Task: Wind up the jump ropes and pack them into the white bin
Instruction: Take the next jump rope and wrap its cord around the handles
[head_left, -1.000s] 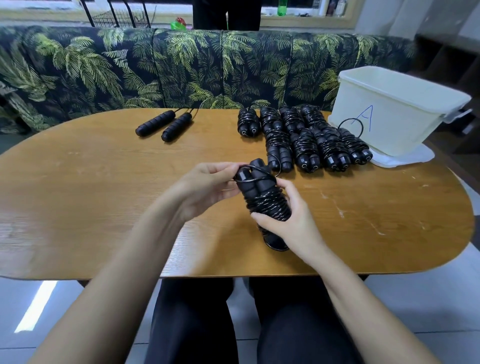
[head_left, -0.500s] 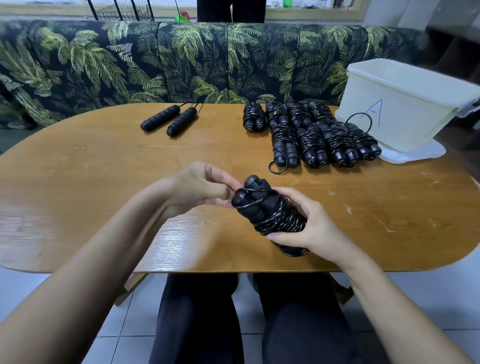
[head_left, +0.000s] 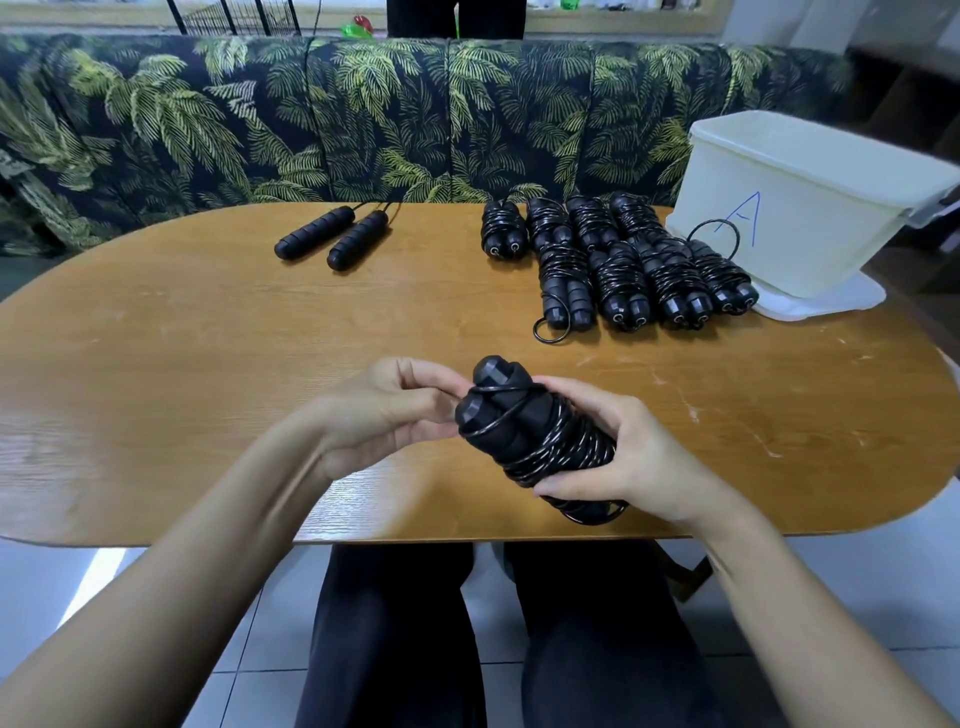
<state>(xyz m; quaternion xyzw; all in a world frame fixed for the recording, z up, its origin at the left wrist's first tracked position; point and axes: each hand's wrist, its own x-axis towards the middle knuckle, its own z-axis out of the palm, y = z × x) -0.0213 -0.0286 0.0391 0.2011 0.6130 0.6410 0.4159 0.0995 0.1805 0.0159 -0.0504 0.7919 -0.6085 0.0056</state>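
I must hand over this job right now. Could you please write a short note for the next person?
Left hand: pinches a cord loop at the handle ends of the held jump rope.
Right hand: grips that rope's wound body.
Done: eight wound ropes lie on the table beside the white bin.
Left: secure this loop, wind the unwound rope at the far edge, and pack everything into the bin; its inside is not visible.

Bare table (head_left: 182, 364) left and centre, open lane between loose handles (head_left: 332, 239) and wound ropes (head_left: 618, 260), ropes packed just beside bin (head_left: 810, 208), crowding its left front, sofa (head_left: 311, 119) bounding far edge.
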